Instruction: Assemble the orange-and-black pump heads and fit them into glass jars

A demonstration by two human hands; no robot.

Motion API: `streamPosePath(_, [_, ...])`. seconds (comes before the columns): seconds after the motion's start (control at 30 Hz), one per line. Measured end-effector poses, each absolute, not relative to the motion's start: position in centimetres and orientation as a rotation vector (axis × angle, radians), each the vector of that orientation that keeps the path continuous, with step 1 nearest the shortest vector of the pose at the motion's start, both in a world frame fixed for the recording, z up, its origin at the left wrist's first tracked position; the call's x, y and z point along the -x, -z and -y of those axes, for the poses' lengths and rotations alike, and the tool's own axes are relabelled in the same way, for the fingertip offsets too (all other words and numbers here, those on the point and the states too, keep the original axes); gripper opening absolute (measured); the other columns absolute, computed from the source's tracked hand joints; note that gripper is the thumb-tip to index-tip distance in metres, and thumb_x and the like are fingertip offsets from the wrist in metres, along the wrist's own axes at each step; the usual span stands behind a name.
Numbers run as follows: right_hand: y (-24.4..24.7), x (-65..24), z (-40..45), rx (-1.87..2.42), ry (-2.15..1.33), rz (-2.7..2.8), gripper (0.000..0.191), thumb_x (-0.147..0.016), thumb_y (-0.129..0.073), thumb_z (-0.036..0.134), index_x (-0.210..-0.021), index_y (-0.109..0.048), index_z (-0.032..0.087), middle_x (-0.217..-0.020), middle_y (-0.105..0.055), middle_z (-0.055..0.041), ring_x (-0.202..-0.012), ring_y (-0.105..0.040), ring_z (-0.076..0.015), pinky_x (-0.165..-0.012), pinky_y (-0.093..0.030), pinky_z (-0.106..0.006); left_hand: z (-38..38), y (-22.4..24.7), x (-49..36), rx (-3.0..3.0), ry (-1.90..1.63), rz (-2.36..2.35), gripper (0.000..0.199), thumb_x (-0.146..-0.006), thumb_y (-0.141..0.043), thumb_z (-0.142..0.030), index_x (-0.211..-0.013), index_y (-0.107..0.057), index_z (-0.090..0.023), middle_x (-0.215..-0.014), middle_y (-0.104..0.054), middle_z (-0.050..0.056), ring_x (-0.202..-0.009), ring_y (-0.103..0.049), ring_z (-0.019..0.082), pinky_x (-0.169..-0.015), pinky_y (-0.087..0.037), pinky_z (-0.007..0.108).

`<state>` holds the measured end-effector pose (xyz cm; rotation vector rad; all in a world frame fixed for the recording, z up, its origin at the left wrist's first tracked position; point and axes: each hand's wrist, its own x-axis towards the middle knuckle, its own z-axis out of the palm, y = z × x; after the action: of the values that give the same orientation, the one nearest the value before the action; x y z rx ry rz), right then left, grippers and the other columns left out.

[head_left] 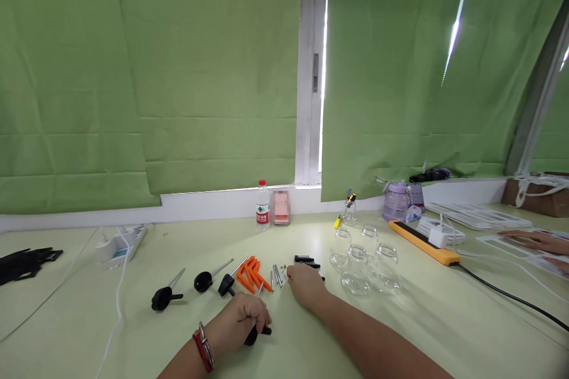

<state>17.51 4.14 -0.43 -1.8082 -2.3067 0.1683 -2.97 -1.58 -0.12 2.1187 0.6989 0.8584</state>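
My left hand (243,318) is closed round a black plastic piece with a metal rod (251,337), near the front of the table. Three similar black pieces with metal rods (163,298) lie to its left. Just beyond that hand are several orange angled plastic parts (254,273) in a pile. Beside them lie thin metal rods (276,275) and a few tiny parts (284,269). My right hand (306,282) reaches down at these tiny parts with fingertips together; what they pinch is hidden. Black toothed parts (304,259) lie just behind it, partly covered.
Several clear glass jars (356,272) stand right of my right hand. Behind are a water bottle (262,211), a blurred card (281,208) and a purple jug (395,201). An orange power strip (422,243) lies rightward. Another person's hand (536,241) rests on papers at far right.
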Motion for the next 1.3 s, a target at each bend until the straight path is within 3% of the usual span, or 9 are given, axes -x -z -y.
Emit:
streamPosePath(0.1, [0.6, -17.7, -4.1, 1.748, -0.11, 2.333, 0.02, -0.083, -0.046, 0.015, -0.088, -0.065, 0.015, -0.092, -0.066, -0.0132, -0.087, -0.062, -0.0245, -0.067, -0.039, -0.029, 1.8, 0.1, 2.7, -2.124, -0.782, -0.709, 0.028, -0.061, -0.037, 0.001, -0.049, -0.055, -0.016, -0.063, -0.065, 0.002, -0.072, -0.065, 0.015, -0.069, -0.049, 0.026])
streamPosePath(0.2, [0.8, -18.0, -3.6, 1.699, -0.098, 2.363, 0.018, -0.081, -0.047, 0.015, -0.085, -0.064, 0.015, -0.089, -0.067, -0.0126, -0.083, -0.062, -0.024, -0.063, -0.037, -0.028, 2.3, -0.3, 2.4, -2.143, -0.729, -0.728, 0.029, -0.061, -0.036, 0.001, -0.047, -0.055, -0.017, -0.061, -0.064, 0.0, -0.071, -0.063, 0.012, -0.084, -0.046, 0.029])
streamPosePath(0.3, [1.2, -18.8, -2.6, 1.654, -0.122, 2.397, 0.016, -0.079, -0.047, 0.016, -0.084, -0.063, 0.016, -0.087, -0.067, -0.0097, -0.079, -0.061, -0.0214, -0.06, -0.034, -0.026, 2.8, -0.8, 2.3, -2.204, -0.683, -0.794, 0.03, -0.066, -0.038, -0.001, -0.057, -0.062, -0.018, -0.065, -0.065, -0.001, -0.073, -0.062, 0.012, -0.09, -0.043, 0.03])
streamPosePath(0.43, [1.7, -20.8, -1.0, 1.586, -0.215, 2.385, 0.013, -0.078, -0.048, 0.018, -0.082, -0.06, 0.018, -0.087, -0.064, -0.0068, -0.077, -0.058, -0.0184, -0.059, -0.03, -0.025, 3.0, -1.2, 2.6, -2.313, -0.663, -1.013, 0.035, -0.072, -0.051, -0.013, -0.103, -0.063, -0.023, -0.108, -0.064, 0.004, -0.1, -0.056, 0.018, -0.092, -0.042, 0.033])
streamPosePath(0.53, [1.9, -22.6, -0.3, 1.559, -0.291, 2.327, 0.01, -0.078, -0.047, 0.017, -0.079, -0.057, 0.018, -0.088, -0.061, -0.005, -0.076, -0.054, -0.0163, -0.059, -0.029, -0.025, 2.8, -1.8, 2.9, -2.371, -0.663, -1.141, 0.046, -0.07, -0.059, -0.022, -0.116, -0.055, -0.024, -0.125, -0.053, 0.006, -0.109, -0.05, 0.022, -0.092, -0.041, 0.034])
streamPosePath(0.63, [1.8, -23.9, -0.2, 1.591, -0.33, 2.223, 0.009, -0.079, -0.046, 0.017, -0.077, -0.054, 0.018, -0.087, -0.059, -0.0035, -0.074, -0.052, -0.0149, -0.06, -0.029, -0.024, 2.7, -2.5, 3.2, -2.423, -0.577, -1.296, 0.035, -0.071, -0.059, -0.031, -0.105, -0.058, -0.021, -0.107, -0.06, 0.006, -0.089, -0.055, 0.021, -0.074, -0.045, 0.031])
streamPosePath(0.73, [1.9, -24.3, -0.6, 1.597, -0.348, 2.099, 0.011, -0.081, -0.044, 0.017, -0.076, -0.053, 0.019, -0.085, -0.059, -0.0022, -0.073, -0.052, -0.0141, -0.061, -0.03, -0.024, 2.6, -2.8, 3.3, -2.479, -0.423, -1.412, 0.031, -0.069, -0.062, -0.041, -0.093, -0.059, -0.021, -0.088, -0.062, 0.003, -0.076, -0.054, 0.019, -0.064, -0.04, 0.029])
streamPosePath(0.9, [2.2, -24.3, -1.7, 1.532, -0.372, 2.017, 0.011, -0.081, -0.045, 0.017, -0.076, -0.055, 0.019, -0.087, -0.059, -0.0021, -0.077, -0.053, -0.0146, -0.064, -0.032, -0.024, 2.4, -2.4, 3.2, -2.509, -0.268, -1.442, 0.034, -0.07, -0.059, -0.049, -0.091, -0.06, -0.022, -0.086, -0.063, 0.0, -0.075, -0.053, 0.018, -0.064, -0.036, 0.027])
streamPosePath(1.3, [2.4, -24.0, -0.9, 1.392, -0.843, 1.777, 0.01, -0.075, -0.052, 0.025, -0.075, -0.059, 0.018, -0.071, -0.057, -0.0003, -0.065, -0.048, -0.0132, -0.058, -0.035, -0.023, 2.4, -1.6, 2.2, -2.571, -0.278, -1.354, 0.02, -0.08, -0.05, -0.038, -0.078, -0.058, -0.02, -0.082, -0.06, 0.002, -0.073, -0.053, 0.017, -0.063, -0.037, 0.026])
